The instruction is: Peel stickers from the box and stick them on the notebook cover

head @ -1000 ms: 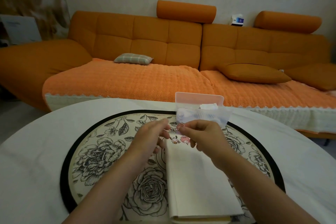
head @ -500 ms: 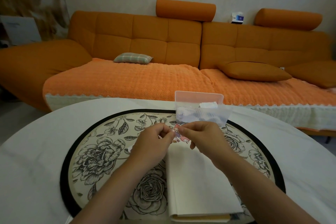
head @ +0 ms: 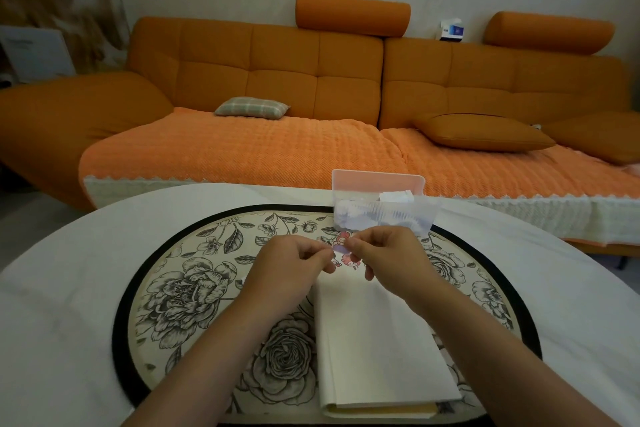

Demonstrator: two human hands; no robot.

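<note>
A cream notebook (head: 377,340) lies closed on the floral tray, its spine towards me. Above its far end, my left hand (head: 294,267) and my right hand (head: 388,256) meet fingertip to fingertip and pinch a small pink cartoon sticker (head: 341,244) between them. Another pink sticker (head: 351,260) shows on the notebook cover just below the hands. The clear plastic sticker box (head: 381,208) stands open right behind the hands, its pink lid up, with pale sheets inside.
An oval floral tray (head: 194,288) with a black rim sits on the white round table (head: 62,288). An orange sofa (head: 277,80) with cushions fills the space behind the table.
Both hands stayed together over the notebook's far end and shifted slightly; the pink sticker between the fingertips has come more into view.
</note>
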